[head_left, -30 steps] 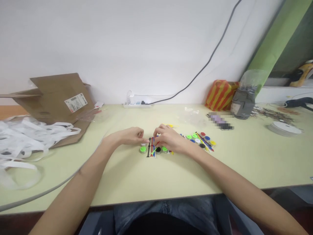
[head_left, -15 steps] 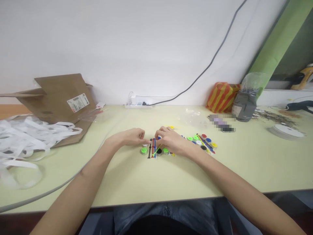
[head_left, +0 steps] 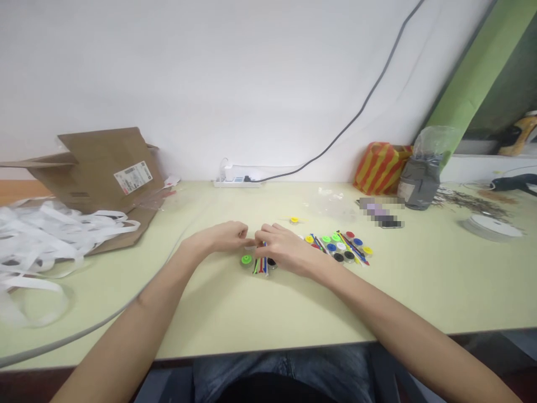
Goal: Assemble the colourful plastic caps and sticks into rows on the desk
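Note:
My left hand rests on the table with curled fingers, its thumb reaching to the far end of a row of thin coloured sticks with arrow-shaped ends. Whatever its fingertips press on is hidden. Above that row, my right hand pinches a green stick, whose upper part its fingers cover. Red, blue and white sticks lie alongside. A clear round piece with a green cap sits left of the row; a black-capped one is partly under my right hand.
Right of my hands lie more capped round pieces and sticks. One yellow-capped piece sits behind. A cardboard box and white ribbon occupy the left. A grey cable crosses the table; a phone and ribbon spool lie right.
My right hand has moved left with the green stick, which now lies at the left side of the row, by the black stick. My left hand stays nearly in place.

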A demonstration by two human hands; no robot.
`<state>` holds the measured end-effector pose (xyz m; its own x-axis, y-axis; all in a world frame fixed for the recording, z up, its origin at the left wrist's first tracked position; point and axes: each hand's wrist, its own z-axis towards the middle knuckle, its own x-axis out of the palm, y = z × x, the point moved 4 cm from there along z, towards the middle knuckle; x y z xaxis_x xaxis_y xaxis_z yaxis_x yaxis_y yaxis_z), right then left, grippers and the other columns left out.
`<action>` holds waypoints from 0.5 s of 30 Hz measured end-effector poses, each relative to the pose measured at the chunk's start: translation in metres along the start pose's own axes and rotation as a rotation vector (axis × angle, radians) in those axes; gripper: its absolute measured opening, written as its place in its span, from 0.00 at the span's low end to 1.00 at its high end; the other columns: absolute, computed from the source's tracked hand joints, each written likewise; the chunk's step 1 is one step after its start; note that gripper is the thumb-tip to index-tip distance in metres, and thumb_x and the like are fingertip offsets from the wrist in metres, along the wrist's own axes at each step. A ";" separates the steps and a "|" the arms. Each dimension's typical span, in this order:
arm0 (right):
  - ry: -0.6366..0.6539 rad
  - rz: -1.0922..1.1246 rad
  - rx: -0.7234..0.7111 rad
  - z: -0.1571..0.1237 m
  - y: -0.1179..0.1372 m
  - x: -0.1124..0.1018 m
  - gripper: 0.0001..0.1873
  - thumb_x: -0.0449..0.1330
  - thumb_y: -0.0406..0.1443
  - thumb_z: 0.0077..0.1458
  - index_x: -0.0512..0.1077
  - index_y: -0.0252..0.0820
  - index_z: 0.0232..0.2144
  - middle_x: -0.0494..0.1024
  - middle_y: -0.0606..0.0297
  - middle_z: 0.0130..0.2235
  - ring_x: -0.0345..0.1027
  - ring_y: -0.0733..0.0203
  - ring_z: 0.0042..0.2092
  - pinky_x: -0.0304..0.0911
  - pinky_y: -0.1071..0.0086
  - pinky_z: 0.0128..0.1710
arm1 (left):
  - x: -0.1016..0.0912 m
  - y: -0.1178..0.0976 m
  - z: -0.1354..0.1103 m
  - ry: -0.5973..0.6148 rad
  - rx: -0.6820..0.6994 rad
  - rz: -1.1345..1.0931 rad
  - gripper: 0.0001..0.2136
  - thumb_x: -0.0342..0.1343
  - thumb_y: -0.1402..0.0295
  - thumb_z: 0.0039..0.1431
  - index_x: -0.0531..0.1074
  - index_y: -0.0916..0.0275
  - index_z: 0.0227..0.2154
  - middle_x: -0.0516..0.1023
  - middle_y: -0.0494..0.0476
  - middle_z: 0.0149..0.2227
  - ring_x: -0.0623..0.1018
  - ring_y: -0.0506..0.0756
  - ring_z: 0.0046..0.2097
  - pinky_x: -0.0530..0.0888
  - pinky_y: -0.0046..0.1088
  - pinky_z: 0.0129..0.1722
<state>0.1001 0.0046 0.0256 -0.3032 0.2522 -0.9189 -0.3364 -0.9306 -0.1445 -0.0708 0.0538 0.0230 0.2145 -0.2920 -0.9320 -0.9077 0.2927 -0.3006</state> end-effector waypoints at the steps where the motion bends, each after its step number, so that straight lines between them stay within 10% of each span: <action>1: 0.014 -0.008 -0.004 0.000 0.000 0.001 0.12 0.56 0.25 0.62 0.77 0.42 0.41 0.72 0.58 0.41 0.56 0.56 0.42 0.51 0.63 0.41 | 0.000 0.001 0.001 0.003 -0.005 -0.003 0.19 0.52 0.49 0.55 0.64 0.60 0.23 0.72 0.54 0.26 0.63 0.52 0.25 0.54 0.30 0.26; 15: 0.093 0.052 0.047 -0.005 -0.009 0.000 0.07 0.60 0.29 0.62 0.78 0.40 0.33 0.73 0.60 0.37 0.58 0.56 0.43 0.51 0.64 0.41 | 0.002 0.002 0.004 -0.021 0.041 -0.034 0.22 0.52 0.47 0.58 0.62 0.59 0.20 0.68 0.52 0.22 0.61 0.52 0.24 0.54 0.30 0.27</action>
<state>0.1071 0.0117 0.0249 -0.2376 0.1765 -0.9552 -0.3643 -0.9278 -0.0808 -0.0709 0.0573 0.0198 0.2530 -0.2835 -0.9250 -0.8843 0.3200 -0.3400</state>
